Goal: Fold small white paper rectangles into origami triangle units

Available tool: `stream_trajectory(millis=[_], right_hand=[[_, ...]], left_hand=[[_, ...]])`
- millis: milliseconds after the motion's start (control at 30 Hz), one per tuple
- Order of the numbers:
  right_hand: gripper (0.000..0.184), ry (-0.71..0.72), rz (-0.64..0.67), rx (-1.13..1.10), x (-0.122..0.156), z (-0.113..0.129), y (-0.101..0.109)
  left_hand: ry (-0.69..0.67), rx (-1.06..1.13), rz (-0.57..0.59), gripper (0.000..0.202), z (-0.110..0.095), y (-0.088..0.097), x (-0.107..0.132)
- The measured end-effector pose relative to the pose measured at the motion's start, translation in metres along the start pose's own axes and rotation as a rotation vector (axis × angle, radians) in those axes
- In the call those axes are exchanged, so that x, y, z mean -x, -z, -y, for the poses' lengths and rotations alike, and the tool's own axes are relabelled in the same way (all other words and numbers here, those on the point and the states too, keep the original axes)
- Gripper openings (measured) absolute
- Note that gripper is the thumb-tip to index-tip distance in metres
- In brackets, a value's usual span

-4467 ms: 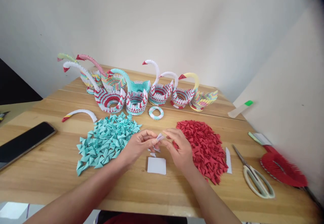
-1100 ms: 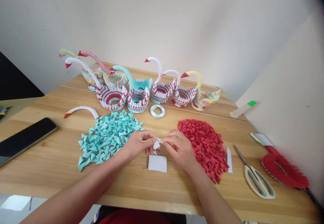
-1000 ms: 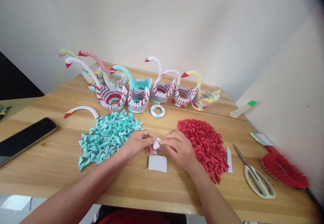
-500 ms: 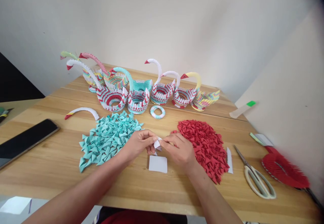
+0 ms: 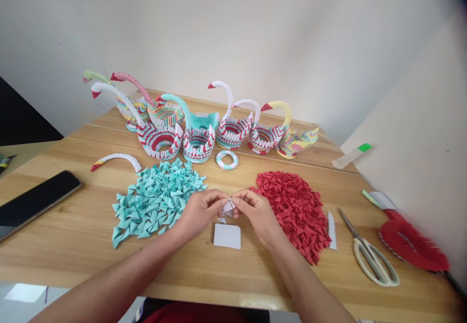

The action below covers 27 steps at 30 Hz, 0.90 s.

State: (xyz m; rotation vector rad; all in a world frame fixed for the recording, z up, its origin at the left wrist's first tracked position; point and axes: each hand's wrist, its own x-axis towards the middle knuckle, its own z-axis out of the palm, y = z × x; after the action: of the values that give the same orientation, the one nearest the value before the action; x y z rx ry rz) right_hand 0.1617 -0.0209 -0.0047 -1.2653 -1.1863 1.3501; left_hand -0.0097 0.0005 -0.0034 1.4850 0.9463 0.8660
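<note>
Between my two hands is a small piece of white paper (image 5: 228, 208), partly folded. My left hand (image 5: 202, 211) pinches its left side with thumb and fingers. On the other side my right hand (image 5: 256, 212) pinches it too, thumb on top. Fingers cover much of the paper. Just below lies a stack of white paper rectangles (image 5: 227, 236), with a small white folded piece (image 5: 222, 221) at its far edge. A heap of turquoise folded paper triangles (image 5: 156, 199) is left of my hands, and a heap of red ones (image 5: 292, 211) is to the right.
Several paper swans (image 5: 199, 143) stand along the back, with a turquoise-and-white ring (image 5: 226, 160) before them. A white curved neck piece (image 5: 120, 157) and a phone (image 5: 38, 204) lie left. Scissors (image 5: 370, 252), a white strip (image 5: 332, 230) and a red fan-like object (image 5: 412, 242) lie right.
My right hand has turned, so its thumb now lies on top of the paper, level with the left thumb. The white paper's fold has shifted between the fingers. The view has moved slightly.
</note>
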Motion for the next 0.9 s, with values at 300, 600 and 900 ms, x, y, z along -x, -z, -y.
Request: stream_trajectory(millis=[300, 600, 900], right_hand=[[0.027, -0.014, -0.002, -0.006, 0.0002, 0.0014, 0.0007], [0.024, 0.02, 0.019, 0.074, 0.0008, 0.0042, 0.0003], [0.019, 0.071, 0.046, 0.16, -0.0001, 0.0023, 0.0025]], left_hand=[[-0.015, -0.089, -0.018, 0.025, 0.0042, -0.0009, -0.0004], [-0.01, -0.085, -0.031, 0.026, 0.0022, -0.0015, 0.001], [0.076, 0.095, 0.024, 0.023, -0.0013, -0.0007, -0.0015]])
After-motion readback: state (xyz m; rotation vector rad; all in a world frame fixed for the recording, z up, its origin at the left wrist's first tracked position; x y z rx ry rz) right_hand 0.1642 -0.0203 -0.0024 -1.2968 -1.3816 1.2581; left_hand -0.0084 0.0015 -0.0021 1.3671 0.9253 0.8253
